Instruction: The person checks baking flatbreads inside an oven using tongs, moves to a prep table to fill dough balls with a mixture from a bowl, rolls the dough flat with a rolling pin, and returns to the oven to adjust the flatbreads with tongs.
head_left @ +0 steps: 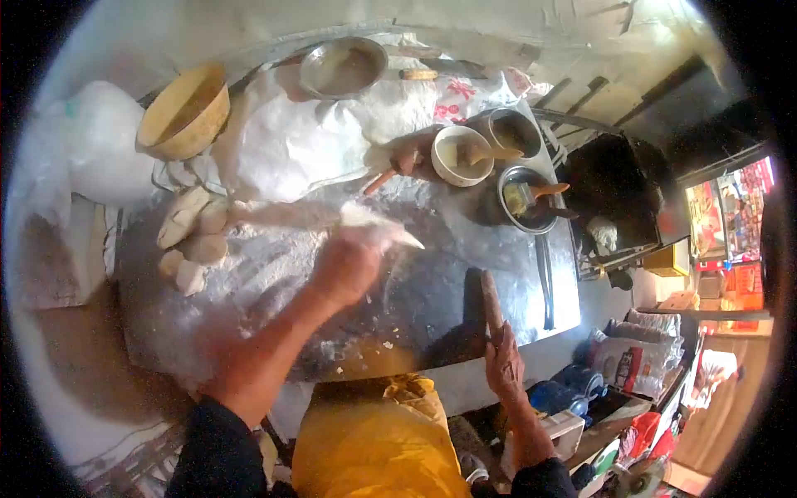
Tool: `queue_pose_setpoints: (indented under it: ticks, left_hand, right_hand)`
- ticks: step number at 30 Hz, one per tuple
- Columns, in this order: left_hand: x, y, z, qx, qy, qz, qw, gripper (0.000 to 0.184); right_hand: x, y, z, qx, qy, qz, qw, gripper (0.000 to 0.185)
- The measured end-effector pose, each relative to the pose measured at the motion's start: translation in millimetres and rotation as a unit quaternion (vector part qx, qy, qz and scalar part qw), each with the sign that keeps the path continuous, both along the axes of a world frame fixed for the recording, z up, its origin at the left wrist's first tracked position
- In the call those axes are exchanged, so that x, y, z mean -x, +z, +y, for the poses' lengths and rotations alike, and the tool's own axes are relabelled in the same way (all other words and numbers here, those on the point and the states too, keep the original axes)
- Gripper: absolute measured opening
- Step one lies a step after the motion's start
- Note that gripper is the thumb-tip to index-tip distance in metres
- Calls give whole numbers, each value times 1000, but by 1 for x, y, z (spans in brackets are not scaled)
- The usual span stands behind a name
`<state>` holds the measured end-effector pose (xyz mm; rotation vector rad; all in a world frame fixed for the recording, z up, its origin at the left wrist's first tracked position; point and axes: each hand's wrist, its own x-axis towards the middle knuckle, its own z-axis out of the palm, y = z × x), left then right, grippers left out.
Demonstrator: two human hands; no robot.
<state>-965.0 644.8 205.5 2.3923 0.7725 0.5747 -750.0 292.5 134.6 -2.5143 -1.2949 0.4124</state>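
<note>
Rolling pin (491, 300) looks matt wood, tbl (436, 303) smooth & glossy.

Left fingers (375, 236) perhaps bent, right fingers (500, 352) curled

worktable (436, 311) | flour (270, 249), left-centre | dough pieces (203, 249), left | white bowl (459, 178), metal bowl (503, 197), far right

Kitchen, perhaps small food shop: floured worktop (432, 290), dough lumps (207, 249), rolling pin (491, 300), metal bowl (344, 70).
</note>
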Motion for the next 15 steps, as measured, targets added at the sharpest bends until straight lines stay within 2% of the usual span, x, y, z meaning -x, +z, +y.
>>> queue_pose_setpoints:
  ticks: [1,3,4,5,6,8,10,11,12,13,14,15]
  left_hand:
    - [6,-19,-9,-69,-40,37,996,21]
    - [27,-62,-32,-141,-109,19,984,20]
    - [43,-68,-47,-129,-126,66,981,20]
    - [62,-95,-61,-113,-137,43,983,21]
    - [76,-89,-76,-97,-129,70,984,21]
    - [104,-94,-106,-70,-115,100,986,22]
    - [131,-113,-136,-104,-141,49,983,22]
    - [140,-110,-137,-93,-137,55,985,22]
    - [147,-96,-136,-78,-117,66,988,23]
    - [162,-84,-148,-50,-100,80,991,23]
    - [173,-82,-155,-7,-78,62,995,30]
    - [176,-84,-152,-16,-71,52,996,30]
  right_hand:
    - [2,6,5,-3,3,-3,1000,70]
    - [12,29,13,21,49,36,998,68]
    - [29,59,30,65,54,61,995,47]
    - [41,70,44,84,123,9,989,39]
    - [61,97,69,100,172,18,980,46]
    - [91,68,114,10,259,-103,960,57]
    - [116,-21,199,-34,208,-85,974,66]
    - [104,-48,244,-43,247,-215,944,69]
    - [96,-42,305,-79,215,-206,952,71]
    - [103,-32,329,-102,180,-188,960,72]
    - [109,-35,314,-89,180,-183,962,72]
    - [105,-33,316,-101,176,-180,963,74]
